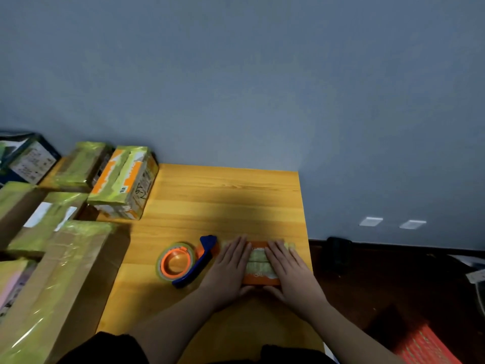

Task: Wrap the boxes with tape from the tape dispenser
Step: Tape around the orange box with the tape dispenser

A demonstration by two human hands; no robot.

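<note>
Two bare hands lie flat on a small orange cardboard box banded with yellowish tape, near the front right of a yellow wooden table. Doing this step well likely means pressing the tape outward from the middle so no bubbles remain. The left hand and right hand are spread, fingers pointing away, palms down. Just left lies the blue-handled tape dispenser with an orange reel.
</note>
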